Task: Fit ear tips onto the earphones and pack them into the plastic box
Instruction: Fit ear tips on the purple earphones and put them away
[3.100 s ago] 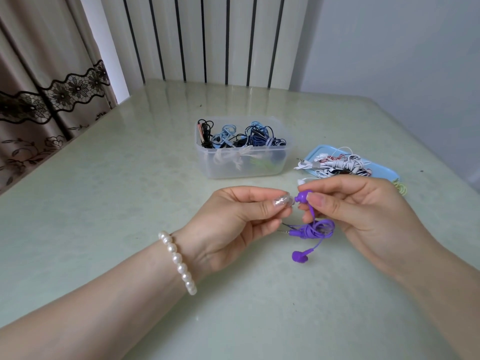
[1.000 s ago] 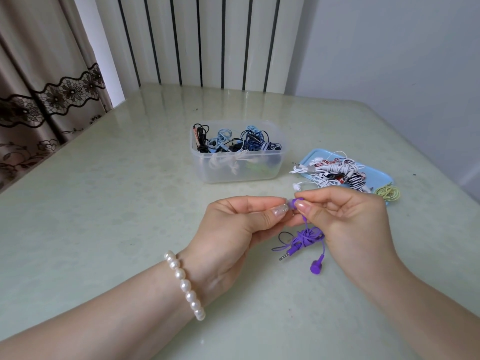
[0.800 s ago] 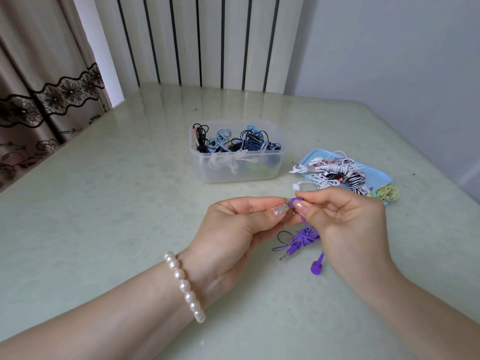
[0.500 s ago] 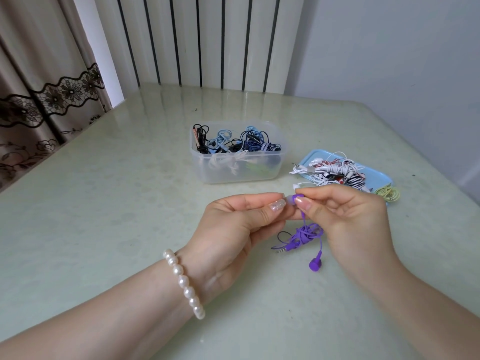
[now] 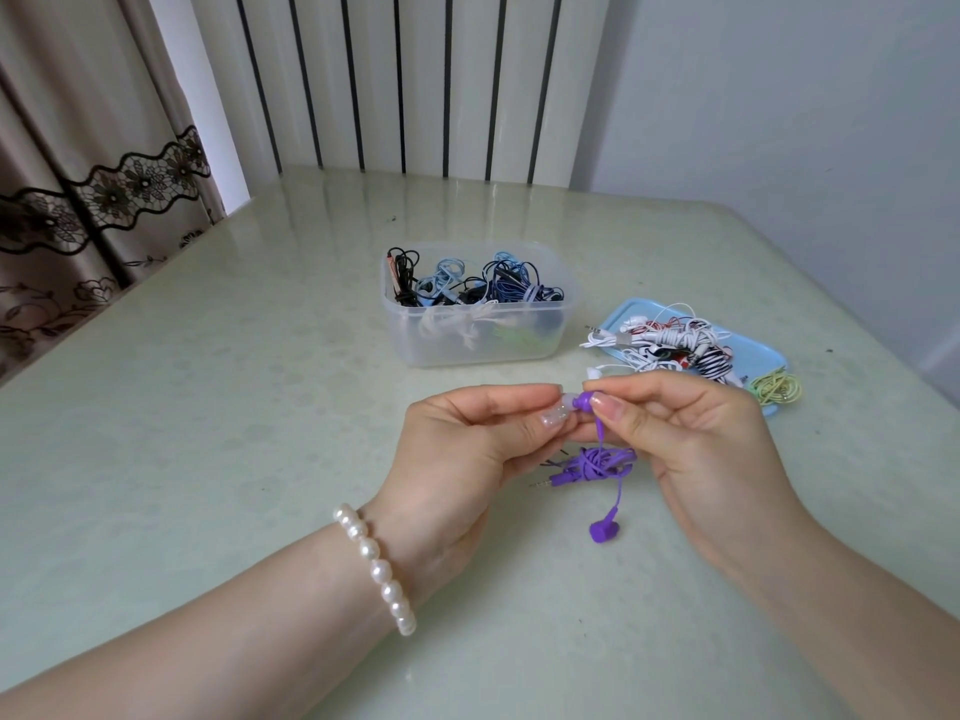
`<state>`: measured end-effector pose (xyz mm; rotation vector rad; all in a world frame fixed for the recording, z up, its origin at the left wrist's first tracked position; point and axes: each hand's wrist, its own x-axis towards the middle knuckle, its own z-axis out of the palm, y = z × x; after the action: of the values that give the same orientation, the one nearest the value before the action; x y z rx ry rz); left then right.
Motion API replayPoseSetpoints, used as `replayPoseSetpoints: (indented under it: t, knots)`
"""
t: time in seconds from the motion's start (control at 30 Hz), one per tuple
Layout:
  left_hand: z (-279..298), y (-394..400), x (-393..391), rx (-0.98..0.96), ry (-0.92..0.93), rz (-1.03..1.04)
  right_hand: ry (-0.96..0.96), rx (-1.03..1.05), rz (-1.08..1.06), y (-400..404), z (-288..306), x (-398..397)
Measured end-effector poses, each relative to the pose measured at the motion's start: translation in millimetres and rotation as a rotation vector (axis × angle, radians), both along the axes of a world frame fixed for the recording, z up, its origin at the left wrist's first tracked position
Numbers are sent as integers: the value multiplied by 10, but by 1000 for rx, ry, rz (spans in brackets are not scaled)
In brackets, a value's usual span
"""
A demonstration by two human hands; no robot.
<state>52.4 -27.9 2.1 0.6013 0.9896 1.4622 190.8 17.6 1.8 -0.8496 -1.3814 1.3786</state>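
- Left hand (image 5: 467, 449) over middle of desk (image 5: 208, 433), thumb and forefinger pinching clear ear tip (image 5: 563, 405), pearl bracelet (image 5: 375, 561) on wrist.
- Right hand (image 5: 696, 449) just beside left, thumb and forefinger pinching purple earbud (image 5: 586, 401); ear tip touching earbud nozzle, whether fully seated cannot tell.
- Purple earphones (image 5: 597, 467) hanging below both hands: cord bundle coiled, plug sticking out left, second earbud (image 5: 604, 532) dangling lowest, bare of tip.
- Plastic box (image 5: 478, 345) toward far edge of desk, behind hands, holding tangled black and blue earphones, white and green ones lower down.
- Blue tray (image 5: 618, 319) right of box, near right edge, piled with white, black-striped earphones (image 5: 675, 343).
- Green coiled earphones (image 5: 776, 389) at tray's near right corner.
- Curtain (image 5: 78, 174) beyond left edge, radiator (image 5: 415, 80) beyond far edge.
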Motion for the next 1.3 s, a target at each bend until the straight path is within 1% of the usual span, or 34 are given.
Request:
replayPoseSetpoints:
  t: [0.13,0.27,0.5,0.67,0.83,0.97,1.17,1.27,1.3]
  knots:
    - [-15,-6,16,45,85,32,-9,-11,-6,-17,23,-19]
    - [-7,-13,22,66,84,19,2,-25,3,-22,33,-28]
    - [12,-20,24,79,126,-12,-41,-30,0,-9,49,-13]
    - [10,-21,26,78,186,-22,-120,-2,-37,-12,41,-29]
    - [12,-24,68,71,199,-5,-113,48,-123,-28,7,-51]
    - [10,-48,92,66,170,-14,-111,119,-203,-67,-19,-91]
    - [33,-77,90,28,32,-45,-125,281,-270,-164,-11,-134]
    - [52,-84,67,-10,2,-74,-194,419,-277,-153,-48,-122]
    - [59,-82,51,-16,11,-78,-213,436,-265,-141,-57,-115]
